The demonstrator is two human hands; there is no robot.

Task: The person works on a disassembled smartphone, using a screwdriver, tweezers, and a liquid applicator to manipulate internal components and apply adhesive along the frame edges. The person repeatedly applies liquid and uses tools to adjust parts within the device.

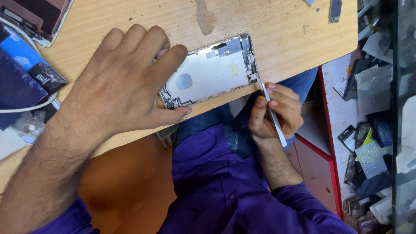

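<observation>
Wooden bench edge carries the opened phone shell [210,71], which I pin flat with my spread left hand [119,84] while my right hand [277,110] pinches slim tweezers [271,110] at its corner; thin, rigid, fragile, best held by edges.

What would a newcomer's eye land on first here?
The opened phone housing, insides bared, lies at the near edge of the wooden table. The left hand is spread over its left end, pressing it down. The right hand holds metal tweezers, tips at the housing's lower right corner.
</observation>
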